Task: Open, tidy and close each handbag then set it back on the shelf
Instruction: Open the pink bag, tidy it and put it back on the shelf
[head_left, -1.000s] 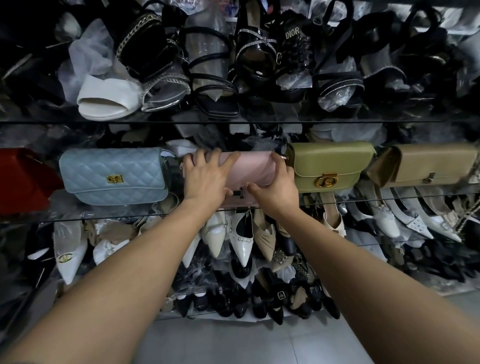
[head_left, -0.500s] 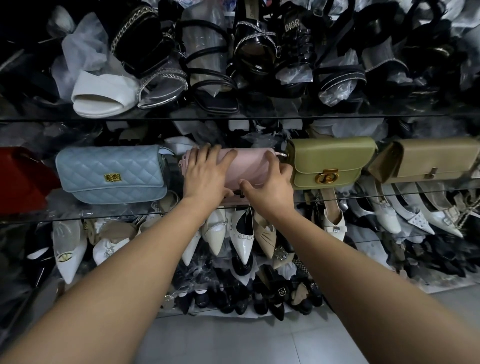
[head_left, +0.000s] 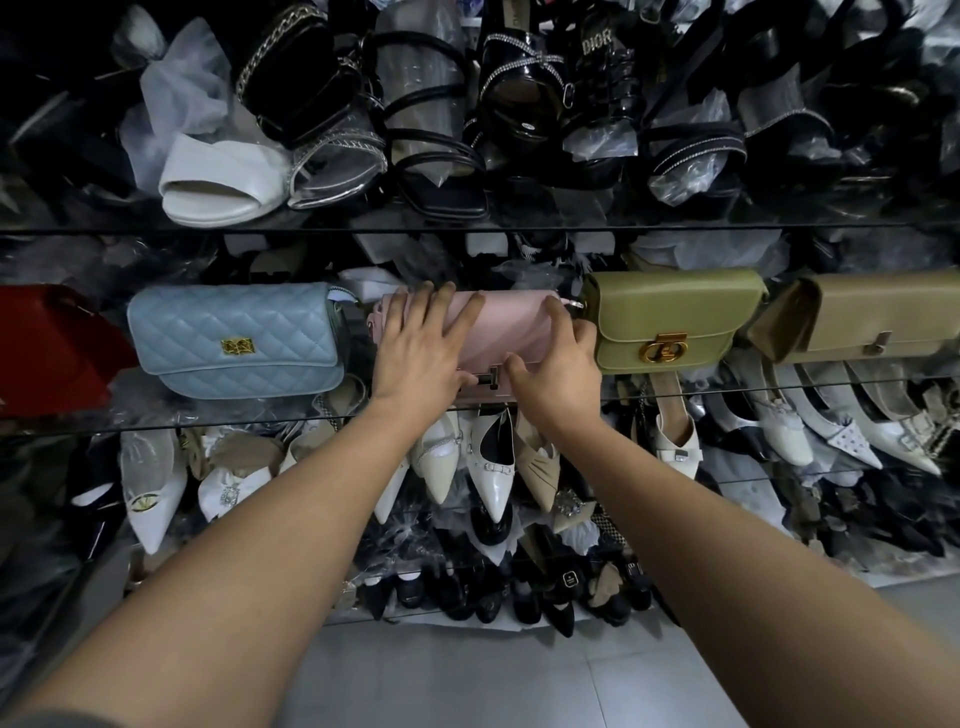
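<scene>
Head view, only cam there is. The pink handbag (head_left: 514, 332) sits on the middle glass shelf (head_left: 234, 422), about center frame, w/ both hands on it. Left hand (head_left: 421, 348) lies flat on the front flap, fingers straight and spread, thumb down by the metal clasp (head_left: 485, 378), so it's pressing, not grabbing. Right hand (head_left: 558, 374) has its fingers curled over the bag's top right corner and its thumb on the front just right of the clasp, so it's gripping that end. Flap is down, so can't see what's inside.

Rest of the row on that shelf, L to R:
- red bag (head_left: 47, 348), far left, cut off by the frame edge
- blue quilted bag (head_left: 234, 338) w/ a gold clasp, just left of the pink one
- olive green bag (head_left: 670, 317) w/ a round gold lock, right up against the pink one's right end; can't tell if they touch
- tan bag (head_left: 878, 317), far right, flap shut

All are shut, so no contents showing anywhere.

Top shelf, upper part of frame, is crammed w/ mostly black strappy sandals, lots in clear plastic, plus one white sandal (head_left: 223, 182) upper left. Only readable writing is "DIOR" (head_left: 596, 40) on a black shoe, top center-right.

Below the bags is a row of pointed white and cream shoes (head_left: 493, 467), then black shoes lower down. One white shoe, lower left, has a gold emblem, too small to read. Grey tile floor (head_left: 467, 675) along the bottom.
</scene>
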